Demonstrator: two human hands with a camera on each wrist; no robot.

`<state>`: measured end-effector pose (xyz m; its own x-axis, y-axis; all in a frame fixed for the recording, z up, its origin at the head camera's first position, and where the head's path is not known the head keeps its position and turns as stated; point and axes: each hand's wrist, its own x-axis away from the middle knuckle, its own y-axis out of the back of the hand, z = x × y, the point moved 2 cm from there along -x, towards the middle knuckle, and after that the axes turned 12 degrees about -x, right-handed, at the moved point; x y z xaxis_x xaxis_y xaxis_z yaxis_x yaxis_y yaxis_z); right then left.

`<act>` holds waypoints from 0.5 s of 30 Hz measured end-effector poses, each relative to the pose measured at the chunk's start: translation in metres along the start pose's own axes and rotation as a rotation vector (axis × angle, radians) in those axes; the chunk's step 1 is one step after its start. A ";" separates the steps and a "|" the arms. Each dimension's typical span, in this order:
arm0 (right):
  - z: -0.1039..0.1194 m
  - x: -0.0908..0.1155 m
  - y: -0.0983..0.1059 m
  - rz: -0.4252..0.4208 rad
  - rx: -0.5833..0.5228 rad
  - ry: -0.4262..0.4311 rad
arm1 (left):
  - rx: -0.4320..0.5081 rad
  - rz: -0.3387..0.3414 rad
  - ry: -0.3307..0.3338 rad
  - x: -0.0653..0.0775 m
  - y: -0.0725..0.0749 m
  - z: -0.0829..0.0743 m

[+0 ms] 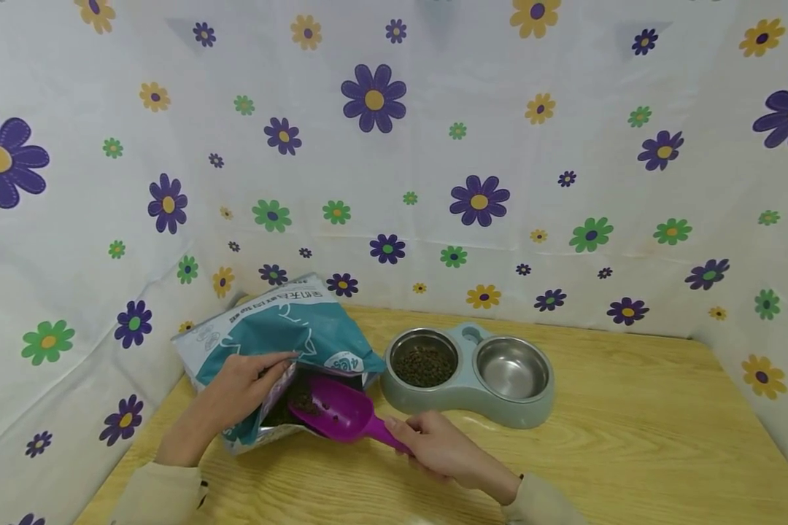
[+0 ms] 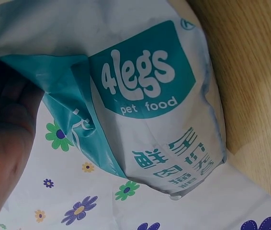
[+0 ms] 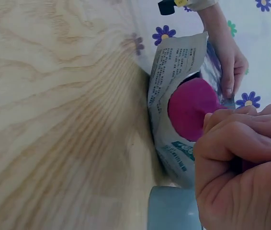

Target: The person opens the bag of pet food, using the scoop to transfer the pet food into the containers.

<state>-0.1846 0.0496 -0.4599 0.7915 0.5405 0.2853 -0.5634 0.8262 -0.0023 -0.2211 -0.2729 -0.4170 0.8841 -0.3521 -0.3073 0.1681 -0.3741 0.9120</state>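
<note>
A teal and white pet food bag [image 1: 282,328], marked "4Legs pet food", lies on its side at the left of the table, its mouth towards me. My left hand [image 1: 243,386] pinches the upper edge of that mouth; in the left wrist view its fingertips are hidden behind the bag [image 2: 140,91]. My right hand [image 1: 443,445] grips the handle of a magenta scoop [image 1: 344,412]. The scoop's front reaches into the bag's mouth and carries some brown kibble [image 1: 302,401]. In the right wrist view, curled fingers [image 3: 241,143] wrap the handle.
Right of the bag stands a grey-blue double pet bowl [image 1: 466,394]. Its left steel bowl holds kibble [image 1: 423,366]; its right steel bowl [image 1: 512,368] is bare. A flower-patterned white sheet [image 1: 420,160] encloses the wooden table [image 1: 650,430] at the back and sides.
</note>
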 end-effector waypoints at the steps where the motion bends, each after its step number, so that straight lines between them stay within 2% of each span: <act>1: -0.002 0.001 0.001 0.002 -0.005 0.005 | 0.002 0.002 0.001 0.000 0.000 0.000; 9: -0.017 0.008 0.009 0.004 -0.047 0.017 | 0.026 -0.006 0.002 0.001 0.000 -0.001; 15: -0.018 0.012 0.012 0.017 -0.085 0.019 | 0.028 -0.022 -0.007 0.000 0.000 0.000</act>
<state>-0.1778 0.0684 -0.4737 0.7871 0.5564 0.2660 -0.5549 0.8272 -0.0883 -0.2213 -0.2724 -0.4173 0.8770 -0.3495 -0.3296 0.1752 -0.4061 0.8969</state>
